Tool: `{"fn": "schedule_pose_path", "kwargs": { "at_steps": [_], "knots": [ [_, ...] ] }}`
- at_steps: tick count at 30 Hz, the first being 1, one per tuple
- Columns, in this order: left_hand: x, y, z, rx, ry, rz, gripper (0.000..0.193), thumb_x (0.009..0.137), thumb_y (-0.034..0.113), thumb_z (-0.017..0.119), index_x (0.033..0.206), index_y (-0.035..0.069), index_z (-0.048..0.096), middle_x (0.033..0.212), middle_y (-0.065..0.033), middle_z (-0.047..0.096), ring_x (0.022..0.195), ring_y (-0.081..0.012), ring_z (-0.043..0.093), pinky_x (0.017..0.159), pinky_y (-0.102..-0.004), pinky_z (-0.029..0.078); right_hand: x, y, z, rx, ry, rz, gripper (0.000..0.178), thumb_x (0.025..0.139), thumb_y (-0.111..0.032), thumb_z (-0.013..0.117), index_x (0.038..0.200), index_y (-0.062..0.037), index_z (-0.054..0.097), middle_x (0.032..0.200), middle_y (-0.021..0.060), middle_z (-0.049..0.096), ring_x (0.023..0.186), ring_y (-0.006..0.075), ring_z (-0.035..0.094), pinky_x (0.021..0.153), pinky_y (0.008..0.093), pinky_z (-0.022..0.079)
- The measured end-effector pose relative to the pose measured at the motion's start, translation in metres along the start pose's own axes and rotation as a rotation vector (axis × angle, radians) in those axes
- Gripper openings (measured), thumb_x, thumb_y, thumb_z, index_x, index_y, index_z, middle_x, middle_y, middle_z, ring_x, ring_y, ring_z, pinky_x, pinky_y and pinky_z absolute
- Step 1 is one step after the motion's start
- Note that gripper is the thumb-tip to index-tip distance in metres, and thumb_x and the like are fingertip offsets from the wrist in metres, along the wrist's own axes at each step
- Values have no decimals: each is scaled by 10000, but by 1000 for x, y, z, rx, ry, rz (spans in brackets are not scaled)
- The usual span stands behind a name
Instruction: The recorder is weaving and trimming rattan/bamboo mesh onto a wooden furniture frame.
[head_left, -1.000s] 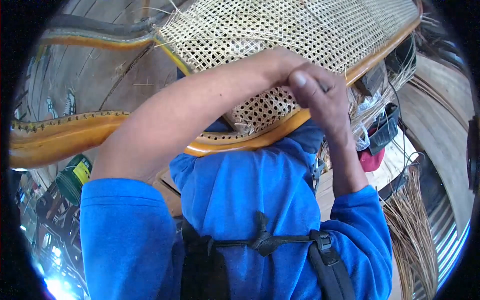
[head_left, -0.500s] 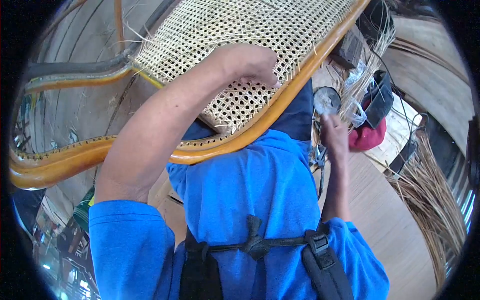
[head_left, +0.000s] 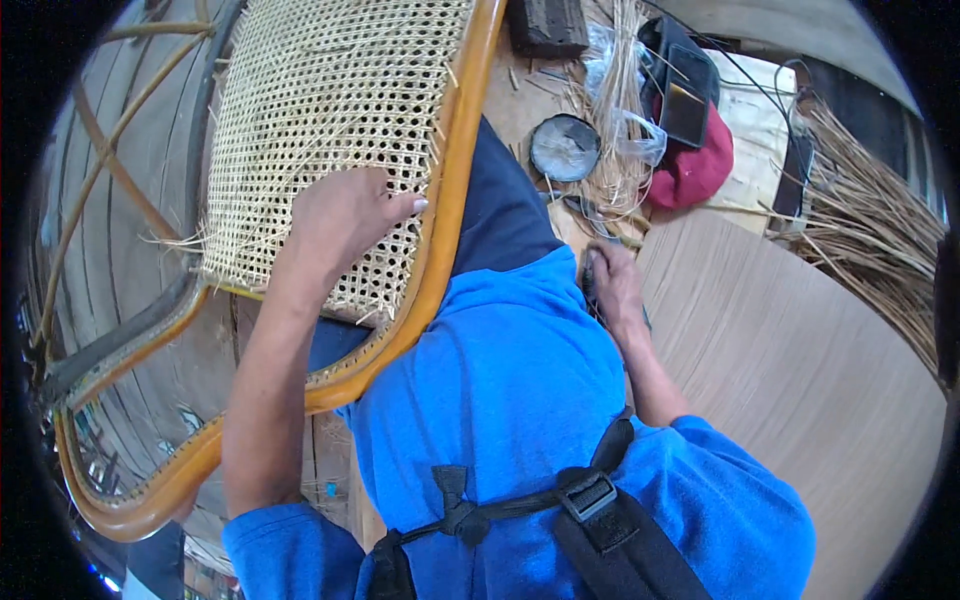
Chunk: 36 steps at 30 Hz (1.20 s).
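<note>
A woven cane panel (head_left: 325, 110) fills part of a curved, orange-brown wooden chair frame (head_left: 452, 200) lying across my lap. My left hand (head_left: 345, 215) rests on the panel near its right edge. Its fingers are curled under and partly hidden, and the thumb reaches toward the wooden rim. Short cane ends stick up along that rim. Low at my right side, my right hand (head_left: 617, 285) is closed around or against something dark, mostly covered by the fingers. Just beyond it lies a metal tool (head_left: 588, 208), whose kind I cannot make out.
A round dark-rimmed dish (head_left: 565, 148) sits beyond my right hand, beside loose cane strands (head_left: 622, 90), a clear plastic bag (head_left: 640, 138) and a red cloth item (head_left: 695, 165). A dark block (head_left: 547, 27) stands farther off. Brown cane bundles (head_left: 870, 220) border the round wooden board (head_left: 770, 330).
My view has swung right, so the chair appears farther left. My right hand has drawn back from beside the round dish toward my hip. My left hand stays on the cane, thumb now stretched out.
</note>
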<state>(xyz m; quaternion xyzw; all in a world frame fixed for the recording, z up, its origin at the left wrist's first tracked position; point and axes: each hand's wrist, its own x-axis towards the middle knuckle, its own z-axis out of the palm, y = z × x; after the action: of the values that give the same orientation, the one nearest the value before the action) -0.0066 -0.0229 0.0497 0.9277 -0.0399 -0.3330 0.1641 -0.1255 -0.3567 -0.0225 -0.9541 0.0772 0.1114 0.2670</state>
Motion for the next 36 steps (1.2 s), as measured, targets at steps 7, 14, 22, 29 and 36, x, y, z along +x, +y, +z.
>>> {"fn": "schedule_pose_path", "kwargs": {
  "at_steps": [7,14,22,29,36],
  "knots": [
    [-28,-12,18,-613,195,-64,333,838,330,605,814,-1,575,647,-86,552,590,-173,516,576,-313,424,22,24,-29,-44,60,237,176,856,-141,528,973,-45,619,926,185,621,910,335,593,798,387,463],
    [-71,-8,42,-901,299,-30,192,899,194,569,860,6,553,705,18,495,653,-52,423,584,-215,383,3,36,-19,-134,53,177,156,829,-137,546,943,-46,602,914,182,590,902,339,568,769,420,454],
    [-80,32,47,-828,361,79,167,880,176,588,857,12,573,684,-21,534,618,-84,471,577,-243,415,-5,33,-7,-247,158,-18,127,797,-127,585,884,-42,620,827,165,585,853,333,563,735,421,451],
    [-83,46,61,-853,274,194,171,859,180,608,841,14,575,669,-64,542,612,-129,515,579,-280,436,14,48,7,-383,74,-35,151,794,-193,569,814,-49,609,730,179,564,697,354,556,649,478,439],
    [-97,36,61,-818,281,149,219,868,250,588,897,33,601,756,-125,602,693,-233,603,648,-325,478,37,17,15,-431,151,-18,284,741,-147,581,1017,-79,578,947,135,585,931,323,536,768,442,442]
  ]
}}
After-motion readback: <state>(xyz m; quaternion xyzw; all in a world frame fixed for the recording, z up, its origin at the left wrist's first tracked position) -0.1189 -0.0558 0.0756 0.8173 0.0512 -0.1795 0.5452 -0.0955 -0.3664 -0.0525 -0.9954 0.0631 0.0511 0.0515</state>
